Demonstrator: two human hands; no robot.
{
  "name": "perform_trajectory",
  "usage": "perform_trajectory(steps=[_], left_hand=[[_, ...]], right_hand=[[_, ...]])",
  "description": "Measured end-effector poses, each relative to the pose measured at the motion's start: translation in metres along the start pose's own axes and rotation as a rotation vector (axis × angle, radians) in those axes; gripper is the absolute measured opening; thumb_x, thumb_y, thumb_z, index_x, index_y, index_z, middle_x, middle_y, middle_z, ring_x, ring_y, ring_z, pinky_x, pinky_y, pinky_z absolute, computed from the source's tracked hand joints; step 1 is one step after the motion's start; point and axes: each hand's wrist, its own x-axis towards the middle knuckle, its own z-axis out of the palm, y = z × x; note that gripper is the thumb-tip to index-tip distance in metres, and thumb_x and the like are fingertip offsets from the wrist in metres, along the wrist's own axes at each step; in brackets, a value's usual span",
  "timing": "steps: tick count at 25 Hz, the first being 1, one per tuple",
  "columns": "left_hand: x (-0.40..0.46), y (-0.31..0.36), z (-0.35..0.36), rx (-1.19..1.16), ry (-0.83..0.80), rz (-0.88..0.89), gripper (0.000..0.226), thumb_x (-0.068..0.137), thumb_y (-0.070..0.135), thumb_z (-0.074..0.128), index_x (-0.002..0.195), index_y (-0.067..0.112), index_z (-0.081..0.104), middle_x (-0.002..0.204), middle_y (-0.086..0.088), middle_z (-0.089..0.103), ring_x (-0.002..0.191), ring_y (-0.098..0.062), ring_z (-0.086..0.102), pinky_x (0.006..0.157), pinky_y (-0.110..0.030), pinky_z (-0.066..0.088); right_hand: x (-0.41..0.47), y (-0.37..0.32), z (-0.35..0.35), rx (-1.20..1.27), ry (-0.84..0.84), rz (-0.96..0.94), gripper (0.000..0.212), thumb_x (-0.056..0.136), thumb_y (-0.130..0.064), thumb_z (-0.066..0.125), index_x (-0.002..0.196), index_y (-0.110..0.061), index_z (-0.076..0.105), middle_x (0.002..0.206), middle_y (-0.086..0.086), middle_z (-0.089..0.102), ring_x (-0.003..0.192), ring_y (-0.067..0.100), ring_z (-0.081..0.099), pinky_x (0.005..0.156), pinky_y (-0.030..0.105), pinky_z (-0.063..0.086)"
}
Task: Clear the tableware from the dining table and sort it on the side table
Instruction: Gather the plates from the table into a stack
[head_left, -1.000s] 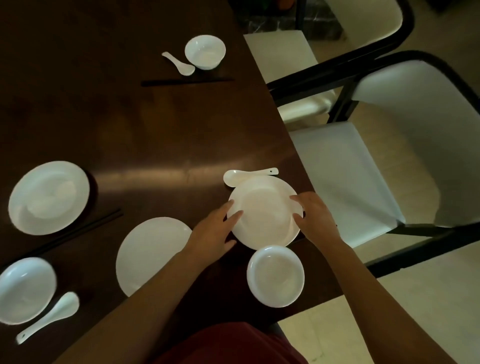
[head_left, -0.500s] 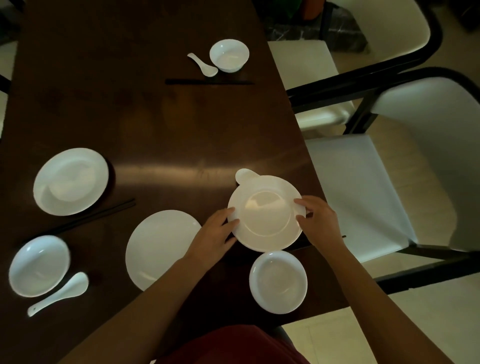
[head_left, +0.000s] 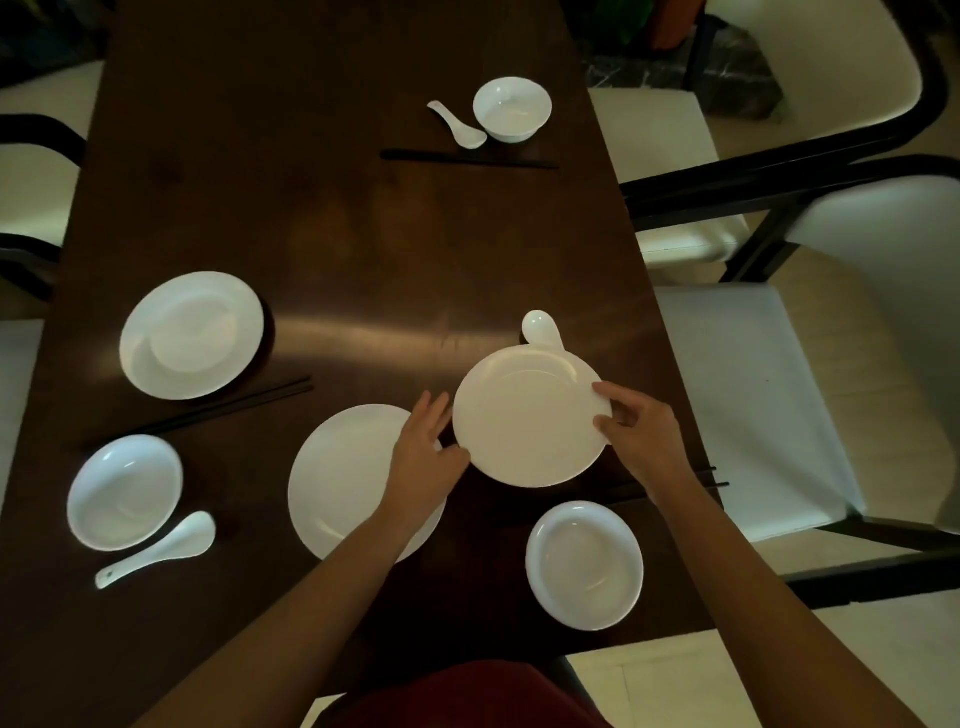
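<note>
Lifted plate (head_left: 527, 418) hides spoon (head_left: 540, 328) — three plates, three bowls.

white-cushioned chairs (head_left: 769, 395) right of table | black frames | pale tiled floor (head_left: 675, 680) | red garment (head_left: 467, 696) at bottom edge

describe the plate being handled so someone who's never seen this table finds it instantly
Start at the dark dining table and go to its right edge beside the white chair seat. The plate lies between the left hand and right hand. Unlike the other plates, it covers a spoon.
</note>
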Motion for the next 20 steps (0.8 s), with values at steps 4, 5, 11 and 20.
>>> perform_trajectory(steps=[4,5,11,20], left_hand=[[-0.001,0.010,-0.023,-0.409,0.127,-0.186,0.042,0.084,0.010,0.062,0.126,0.012,0.055,0.120,-0.005,0.064,0.109,-0.020,0.060,0.094,-0.035,0.049],[-0.001,0.011,-0.031,-0.461,0.129,-0.204,0.034,0.083,0.008,0.063,0.117,0.012,0.062,0.110,-0.005,0.068,0.102,-0.020,0.064,0.085,-0.034,0.055],[-0.006,-0.012,-0.090,-0.697,0.102,-0.276,0.024,0.081,-0.002,0.060,0.099,0.013,0.067,0.091,-0.004,0.070,0.082,-0.014,0.068,0.059,-0.021,0.056],[-0.053,-0.083,-0.139,-0.439,0.257,-0.289,0.023,0.081,-0.001,0.062,0.092,0.019,0.068,0.087,0.003,0.069,0.081,-0.011,0.066,0.056,-0.016,0.055]], right_hand=[[-0.005,-0.013,0.010,0.101,-0.021,-0.029,0.041,0.082,-0.006,0.066,0.120,-0.017,0.060,0.111,-0.001,0.064,0.093,0.009,0.059,0.085,0.029,0.051],[-0.006,-0.019,0.012,0.121,-0.028,-0.047,0.042,0.081,-0.006,0.066,0.120,-0.019,0.060,0.108,-0.005,0.063,0.090,0.007,0.060,0.082,0.025,0.051],[-0.017,-0.056,0.045,0.253,-0.164,-0.108,0.060,0.079,-0.003,0.066,0.128,-0.030,0.048,0.105,-0.021,0.061,0.091,0.003,0.065,0.071,0.016,0.055],[-0.047,-0.066,0.140,-0.116,-0.276,-0.052,0.034,0.082,-0.012,0.064,0.116,-0.015,0.060,0.110,0.005,0.065,0.099,0.020,0.060,0.084,0.030,0.048]])
